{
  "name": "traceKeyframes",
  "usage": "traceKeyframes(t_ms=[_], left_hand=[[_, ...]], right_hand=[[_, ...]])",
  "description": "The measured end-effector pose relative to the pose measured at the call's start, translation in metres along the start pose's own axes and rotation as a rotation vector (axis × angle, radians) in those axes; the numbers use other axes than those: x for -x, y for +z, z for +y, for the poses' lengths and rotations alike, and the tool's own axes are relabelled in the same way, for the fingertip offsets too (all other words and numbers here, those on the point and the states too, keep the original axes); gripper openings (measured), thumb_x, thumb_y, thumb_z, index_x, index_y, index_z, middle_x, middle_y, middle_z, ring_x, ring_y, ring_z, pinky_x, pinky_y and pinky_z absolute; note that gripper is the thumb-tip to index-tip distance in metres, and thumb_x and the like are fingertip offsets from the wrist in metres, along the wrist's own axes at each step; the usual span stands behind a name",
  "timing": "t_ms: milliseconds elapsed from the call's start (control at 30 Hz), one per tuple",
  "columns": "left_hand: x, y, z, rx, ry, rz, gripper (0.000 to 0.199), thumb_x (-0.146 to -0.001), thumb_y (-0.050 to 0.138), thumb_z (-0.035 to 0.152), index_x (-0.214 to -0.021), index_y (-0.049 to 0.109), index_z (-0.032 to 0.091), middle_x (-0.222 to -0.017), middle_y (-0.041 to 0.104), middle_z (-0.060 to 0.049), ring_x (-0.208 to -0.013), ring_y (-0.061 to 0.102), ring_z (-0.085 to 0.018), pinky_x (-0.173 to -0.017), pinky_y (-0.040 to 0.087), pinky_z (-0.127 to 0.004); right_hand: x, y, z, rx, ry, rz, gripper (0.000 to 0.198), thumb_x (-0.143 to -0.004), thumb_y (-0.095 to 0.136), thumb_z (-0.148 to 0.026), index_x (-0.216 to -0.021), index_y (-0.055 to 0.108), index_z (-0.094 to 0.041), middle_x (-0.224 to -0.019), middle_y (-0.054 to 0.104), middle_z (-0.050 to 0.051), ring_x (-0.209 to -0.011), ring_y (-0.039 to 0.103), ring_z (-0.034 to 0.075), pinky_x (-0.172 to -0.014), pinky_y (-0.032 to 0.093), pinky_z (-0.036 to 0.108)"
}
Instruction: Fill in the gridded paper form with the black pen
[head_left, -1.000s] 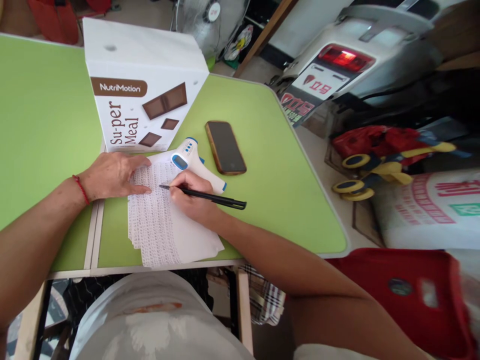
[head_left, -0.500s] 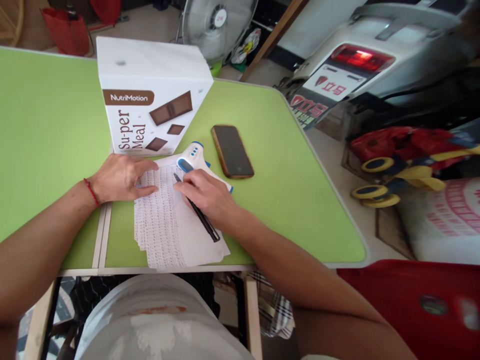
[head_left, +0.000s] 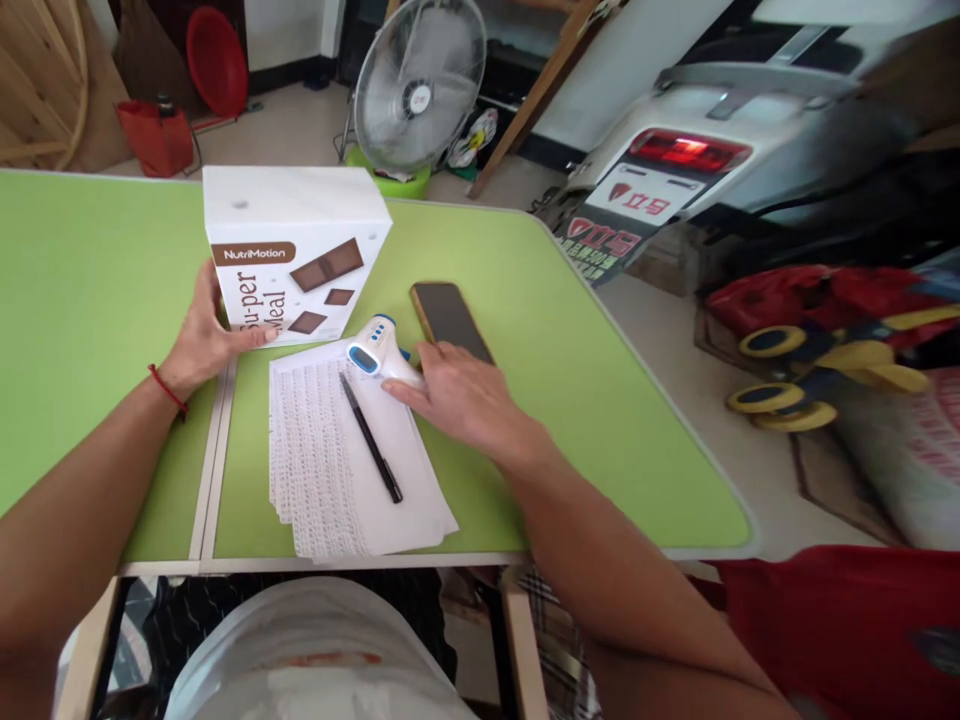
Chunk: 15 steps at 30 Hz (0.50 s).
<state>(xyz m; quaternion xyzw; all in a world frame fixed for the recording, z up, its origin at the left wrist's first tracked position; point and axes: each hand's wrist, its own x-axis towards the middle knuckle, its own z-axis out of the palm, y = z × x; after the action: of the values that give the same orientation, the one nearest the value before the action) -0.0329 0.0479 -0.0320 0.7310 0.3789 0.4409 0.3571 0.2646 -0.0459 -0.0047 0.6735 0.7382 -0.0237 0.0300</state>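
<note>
My left hand grips the lower left corner of a white NutriMotion box, its thumb on the front and its fingers round the side. The box stands upright on the green table. My right hand is closed round the handle of a white and blue infrared thermometer, whose screen faces me. Under that hand's edge lies a dark phone in a brown case, partly covered. A black pen rests uncapped on a stack of handwritten paper sheets in front of me.
A seam strip crosses the green table. Beyond its far edge stand a fan and a red bag. A white scooter is at the right, with a red chair near my right elbow.
My right hand has let go of the pen, now on the paper, and moved onto the thermometer's handle. My left hand has left the paper and taken hold of the box.
</note>
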Motion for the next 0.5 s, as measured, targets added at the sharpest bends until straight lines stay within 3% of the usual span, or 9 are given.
traceKeyframes(t_ms=[100, 200, 300, 367, 433, 500], left_hand=[[-0.001, -0.001, -0.005, 0.062, -0.067, 0.015, 0.089, -0.058, 0.096, 0.053, -0.127, 0.052, 0.018, -0.133, 0.064, -0.015, -0.125, 0.062, -0.035, -0.106, 0.054, -0.052], [0.001, -0.001, 0.0, 0.075, -0.128, 0.116, 0.078, -0.058, 0.097, 0.05, -0.117, 0.057, 0.018, -0.125, 0.068, -0.014, -0.12, 0.065, -0.034, -0.1, 0.057, -0.048], [0.005, 0.002, 0.015, 0.071, -0.184, 0.204, 0.072, -0.061, 0.095, 0.048, -0.114, 0.059, 0.017, -0.124, 0.07, -0.015, -0.115, 0.068, -0.032, -0.097, 0.057, -0.045], [0.008, 0.007, 0.026, 0.087, -0.212, 0.231, 0.069, -0.062, 0.094, 0.049, -0.113, 0.06, 0.016, -0.121, 0.071, -0.016, -0.109, 0.07, -0.031, -0.093, 0.059, -0.045], [0.011, 0.014, 0.035, 0.133, -0.251, 0.226, 0.066, -0.065, 0.093, 0.05, -0.112, 0.062, 0.016, -0.122, 0.072, -0.016, -0.109, 0.071, -0.032, -0.093, 0.06, -0.046], [0.015, 0.02, 0.042, 0.161, -0.305, 0.202, 0.065, -0.065, 0.091, 0.053, -0.11, 0.064, 0.016, -0.121, 0.074, -0.016, -0.109, 0.071, -0.032, -0.095, 0.06, -0.048]], right_hand=[[-0.009, 0.008, 0.001, -0.145, 0.006, -0.013, 0.037, -0.094, 0.059, -0.042, -0.115, 0.065, -0.012, -0.111, 0.072, 0.018, -0.099, 0.068, 0.032, -0.078, 0.051, 0.038], [-0.016, 0.018, 0.005, -0.364, -0.023, 0.11, 0.025, -0.084, 0.064, -0.038, -0.098, 0.066, -0.017, -0.092, 0.072, 0.012, -0.079, 0.066, 0.026, -0.066, 0.048, 0.034], [-0.011, 0.018, 0.002, -0.817, -0.1, 0.33, 0.027, -0.079, 0.066, -0.038, -0.1, 0.063, -0.021, -0.089, 0.07, 0.008, -0.074, 0.061, 0.022, -0.063, 0.047, 0.033], [0.001, 0.015, -0.009, -1.2, -0.195, 0.393, 0.032, -0.08, 0.067, -0.041, -0.106, 0.06, -0.024, -0.089, 0.067, 0.004, -0.072, 0.058, 0.019, -0.063, 0.047, 0.032], [0.014, 0.013, -0.023, -1.521, -0.308, 0.255, 0.03, -0.083, 0.066, -0.044, -0.104, 0.06, -0.023, -0.076, 0.059, -0.001, -0.062, 0.051, 0.015, -0.057, 0.044, 0.03], [0.024, 0.015, -0.038, -1.677, -0.341, 0.099, 0.028, -0.085, 0.068, -0.044, -0.101, 0.061, -0.023, -0.073, 0.056, -0.002, -0.058, 0.047, 0.013, -0.055, 0.041, 0.028]])
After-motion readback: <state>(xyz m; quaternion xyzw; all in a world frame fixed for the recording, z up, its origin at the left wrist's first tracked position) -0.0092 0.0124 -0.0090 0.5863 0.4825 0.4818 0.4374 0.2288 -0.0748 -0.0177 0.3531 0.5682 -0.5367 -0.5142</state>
